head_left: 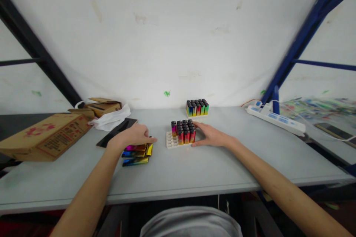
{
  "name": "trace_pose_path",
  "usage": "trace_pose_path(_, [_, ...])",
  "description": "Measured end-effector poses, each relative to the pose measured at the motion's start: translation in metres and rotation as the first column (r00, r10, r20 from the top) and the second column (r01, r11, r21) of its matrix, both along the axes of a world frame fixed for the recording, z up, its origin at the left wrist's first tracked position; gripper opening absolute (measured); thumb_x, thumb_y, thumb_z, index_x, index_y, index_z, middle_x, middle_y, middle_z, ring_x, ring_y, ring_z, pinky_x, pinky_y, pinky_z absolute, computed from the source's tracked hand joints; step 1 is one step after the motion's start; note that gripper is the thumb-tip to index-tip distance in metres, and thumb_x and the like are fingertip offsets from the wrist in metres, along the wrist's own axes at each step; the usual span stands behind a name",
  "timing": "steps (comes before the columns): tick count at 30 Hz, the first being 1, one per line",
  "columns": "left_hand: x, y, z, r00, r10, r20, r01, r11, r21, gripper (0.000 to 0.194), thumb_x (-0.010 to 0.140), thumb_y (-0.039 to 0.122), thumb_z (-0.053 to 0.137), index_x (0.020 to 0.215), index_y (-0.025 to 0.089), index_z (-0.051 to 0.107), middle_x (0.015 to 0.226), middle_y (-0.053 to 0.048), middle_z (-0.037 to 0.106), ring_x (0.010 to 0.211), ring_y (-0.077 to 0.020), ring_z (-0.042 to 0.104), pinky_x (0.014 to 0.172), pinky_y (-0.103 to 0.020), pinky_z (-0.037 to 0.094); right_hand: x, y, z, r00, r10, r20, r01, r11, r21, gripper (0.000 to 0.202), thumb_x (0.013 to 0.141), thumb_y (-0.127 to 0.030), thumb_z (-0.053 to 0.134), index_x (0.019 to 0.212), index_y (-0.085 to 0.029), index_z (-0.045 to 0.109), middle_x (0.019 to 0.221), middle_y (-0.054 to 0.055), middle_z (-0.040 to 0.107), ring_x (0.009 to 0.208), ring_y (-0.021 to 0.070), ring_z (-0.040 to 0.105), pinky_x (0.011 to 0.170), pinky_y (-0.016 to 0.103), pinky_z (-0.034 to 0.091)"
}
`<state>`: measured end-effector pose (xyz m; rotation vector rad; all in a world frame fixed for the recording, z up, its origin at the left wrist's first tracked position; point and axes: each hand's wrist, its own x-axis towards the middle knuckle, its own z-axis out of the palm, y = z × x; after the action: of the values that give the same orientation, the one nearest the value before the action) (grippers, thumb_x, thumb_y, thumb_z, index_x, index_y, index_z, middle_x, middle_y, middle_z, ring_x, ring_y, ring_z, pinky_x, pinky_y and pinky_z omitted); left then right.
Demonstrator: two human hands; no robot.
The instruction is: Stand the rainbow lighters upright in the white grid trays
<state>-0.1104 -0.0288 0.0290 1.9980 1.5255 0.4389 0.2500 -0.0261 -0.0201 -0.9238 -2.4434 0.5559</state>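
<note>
My left hand point(135, 135) is closed over a small group of shiny lighters point(135, 161) lying on the table, its fingertips on one lighter point(150, 149); part of the group is hidden beneath the palm. To the right stands a white tray point(170, 143) with rows of sockets, several of them vacant on its left side. Upright red-and-yellow lighters point(184, 135) with black tops fill the right part, and a purple one point(174, 129) stands at the back left. My right hand point(210, 136) grips the tray's right end, thumb at the front corner, fingers at the back.
Behind stands a second tray of multicoloured lighters point(197, 108). Cardboard boxes point(47, 133), a white plastic bag point(111, 118) and a dark flat tablet-like thing point(116, 131) lie on the left. A white power strip point(276, 119) lies at the right by a blue frame post point(300, 37).
</note>
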Motion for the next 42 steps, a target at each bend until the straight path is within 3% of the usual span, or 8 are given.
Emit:
trace_pose_path(5, [0.019, 0.000, -0.002, 0.994, -0.108, 0.021, 0.104, 0.984, 0.142, 0.031, 0.064, 0.039, 0.084, 0.054, 0.021, 0.062, 0.050, 0.000, 0.059, 0.047, -0.0152, 0.051, 0.047, -0.024, 0.030, -0.001, -0.001, 0.002, 1.000, 0.004, -0.002, -0.004, 1.000, 0.004, 0.095, 0.078, -0.057, 0.080, 0.154, -0.016, 0.039, 0.148, 0.020, 0.055, 0.131, 0.0356, 0.058, 0.113, 0.054, 0.045])
trace_pose_path(9, [0.037, -0.002, 0.002, 0.950, -0.166, 0.266, 0.123, 0.977, 0.172, 0.028, 0.085, 0.047, 0.068, 0.084, 0.020, 0.059, 0.069, -0.001, 0.070, 0.063, -0.0164, 0.062, 0.060, -0.024, 0.043, -0.002, 0.000, 0.000, 1.000, 0.004, -0.016, -0.004, 1.000, 0.008, 0.095, 0.078, -0.057, 0.081, 0.154, -0.017, 0.039, 0.147, 0.020, 0.056, 0.130, 0.0356, 0.059, 0.112, 0.054, 0.046])
trace_pose_path(14, [0.059, -0.009, 0.008, 0.736, -0.107, 0.669, 0.001, 0.987, 0.158, 0.037, 0.087, 0.050, 0.068, 0.101, 0.022, 0.049, 0.068, 0.005, 0.060, 0.058, -0.0131, 0.057, 0.061, -0.027, 0.049, -0.001, 0.002, -0.003, 1.000, 0.019, -0.011, -0.019, 1.000, 0.020, 0.099, 0.078, -0.059, 0.079, 0.156, -0.018, 0.035, 0.146, 0.019, 0.057, 0.128, 0.0353, 0.060, 0.111, 0.054, 0.046])
trace_pose_path(16, [0.065, -0.012, 0.010, 0.633, -0.057, 0.772, -0.037, 0.994, 0.104, 0.040, 0.085, 0.052, 0.070, 0.103, 0.023, 0.049, 0.067, 0.007, 0.054, 0.053, -0.0102, 0.047, 0.054, -0.024, 0.044, -0.001, 0.002, -0.003, 1.000, 0.013, -0.004, -0.013, 1.000, 0.015, 0.099, 0.078, -0.059, 0.079, 0.156, -0.017, 0.036, 0.144, 0.020, 0.058, 0.127, 0.0356, 0.060, 0.111, 0.054, 0.047])
trace_pose_path(19, [0.068, -0.013, 0.012, 0.534, 0.006, 0.845, 0.029, 0.999, -0.025, 0.039, 0.090, 0.059, 0.058, 0.097, 0.020, 0.054, 0.066, 0.004, 0.049, 0.050, -0.0093, 0.037, 0.047, -0.021, 0.034, -0.001, 0.001, -0.002, 1.000, 0.001, 0.014, -0.001, 1.000, 0.009, 0.099, 0.078, -0.059, 0.080, 0.155, -0.015, 0.036, 0.144, 0.021, 0.058, 0.127, 0.0364, 0.060, 0.110, 0.054, 0.047])
trace_pose_path(25, [0.070, -0.011, 0.009, 0.532, 0.081, 0.843, 0.076, 0.987, -0.143, 0.041, 0.092, 0.047, 0.044, 0.060, 0.019, 0.042, 0.054, 0.005, 0.029, 0.047, -0.0092, 0.025, 0.045, -0.022, 0.025, 0.000, 0.001, -0.002, 1.000, 0.004, 0.022, -0.004, 1.000, 0.010, 0.098, 0.078, -0.060, 0.079, 0.154, -0.014, 0.037, 0.145, 0.021, 0.056, 0.128, 0.0357, 0.059, 0.111, 0.054, 0.047])
trace_pose_path(33, [0.076, -0.006, 0.000, 0.547, 0.103, 0.831, 0.055, 0.986, -0.158, 0.033, 0.086, 0.039, 0.048, 0.061, 0.020, 0.041, 0.055, 0.007, 0.026, 0.044, -0.0076, 0.021, 0.044, -0.020, 0.021, -0.001, 0.002, -0.001, 1.000, 0.006, 0.014, -0.007, 1.000, 0.010, 0.098, 0.078, -0.057, 0.080, 0.154, -0.014, 0.037, 0.144, 0.021, 0.057, 0.127, 0.0357, 0.060, 0.111, 0.054, 0.047])
trace_pose_path(42, [0.081, -0.015, 0.001, 0.558, 0.012, 0.830, 0.064, 0.996, -0.057, 0.034, 0.093, 0.046, 0.048, 0.079, 0.016, 0.055, 0.060, 0.003, 0.041, 0.052, -0.0112, 0.035, 0.050, -0.023, 0.032, -0.001, 0.002, -0.003, 1.000, 0.001, 0.022, -0.002, 1.000, 0.012, 0.097, 0.078, -0.059, 0.079, 0.154, -0.014, 0.037, 0.145, 0.021, 0.057, 0.128, 0.0358, 0.059, 0.111, 0.053, 0.047])
